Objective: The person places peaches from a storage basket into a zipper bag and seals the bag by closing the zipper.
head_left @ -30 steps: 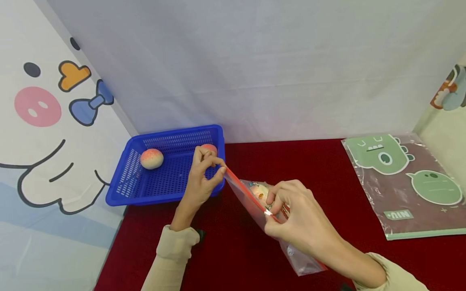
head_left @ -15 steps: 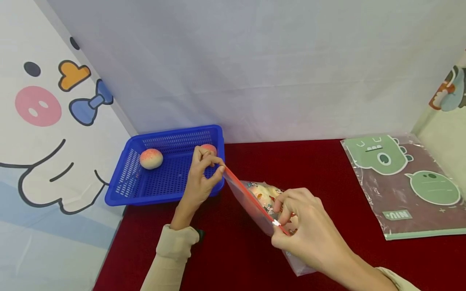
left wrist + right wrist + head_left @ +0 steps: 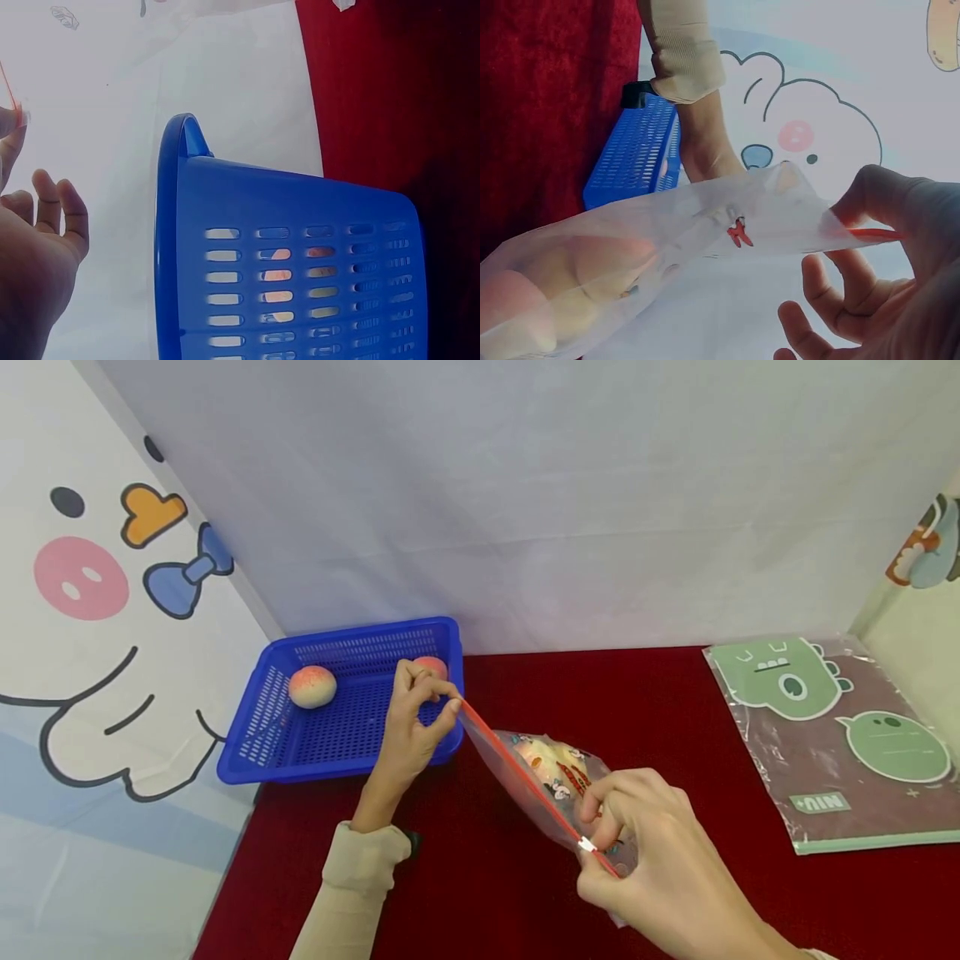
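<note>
A clear zip bag [image 3: 498,760] with a red zip strip and printed figures hangs between both hands. My left hand [image 3: 408,727] pinches the upper end of the strip, just over the basket's right edge. Near the lower end, my right hand [image 3: 660,852] pinches the strip at the white slider [image 3: 587,844]. In the right wrist view, pink and cream peaches [image 3: 514,311] show through the plastic. A peach [image 3: 312,687] lies in the blue basket [image 3: 300,774]; another peach [image 3: 432,667] there is partly hidden behind my left hand.
On the right, a flat bag with green cartoon prints [image 3: 813,768] lies on the dark red cloth [image 3: 480,902]. A white curtain [image 3: 600,527] stands behind the table, and a cartoon-printed panel [image 3: 112,693] borders the left side.
My right hand has moved down and to the right along the red strip, taking the slider with it. My left hand has stayed almost still at the upper end.
</note>
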A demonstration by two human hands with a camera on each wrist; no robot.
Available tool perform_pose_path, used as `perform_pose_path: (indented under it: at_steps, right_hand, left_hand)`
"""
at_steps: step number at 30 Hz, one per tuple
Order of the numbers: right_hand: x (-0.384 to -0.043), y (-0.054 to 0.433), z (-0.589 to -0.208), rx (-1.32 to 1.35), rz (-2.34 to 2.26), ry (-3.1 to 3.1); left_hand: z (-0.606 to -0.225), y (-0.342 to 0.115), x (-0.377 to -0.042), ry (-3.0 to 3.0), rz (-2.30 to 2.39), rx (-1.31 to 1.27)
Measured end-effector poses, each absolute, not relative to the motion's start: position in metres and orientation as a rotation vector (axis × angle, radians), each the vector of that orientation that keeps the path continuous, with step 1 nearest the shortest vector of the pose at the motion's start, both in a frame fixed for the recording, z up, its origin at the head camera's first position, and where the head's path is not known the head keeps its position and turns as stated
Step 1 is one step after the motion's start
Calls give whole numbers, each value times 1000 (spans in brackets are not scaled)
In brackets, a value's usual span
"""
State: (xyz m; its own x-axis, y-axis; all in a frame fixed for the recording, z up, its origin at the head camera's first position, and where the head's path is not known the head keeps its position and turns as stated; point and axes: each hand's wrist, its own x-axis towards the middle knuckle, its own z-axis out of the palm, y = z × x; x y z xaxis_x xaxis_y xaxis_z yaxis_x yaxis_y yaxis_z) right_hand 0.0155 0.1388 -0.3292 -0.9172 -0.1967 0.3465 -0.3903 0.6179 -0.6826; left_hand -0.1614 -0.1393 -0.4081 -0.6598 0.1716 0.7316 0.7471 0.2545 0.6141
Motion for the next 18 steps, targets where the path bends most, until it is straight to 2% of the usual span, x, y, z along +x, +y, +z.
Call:
perform_pose_path:
  at_steps: [8,18]
  right_hand:
    - [24,146,-335,586,1013,-2466]
    - [33,161,-329,631,1008,-2448]
  left_hand:
    - [-406,-137,-162,-1977,-1414,-807]
    - [-406,-135,-163,-1973,-1423,-756]
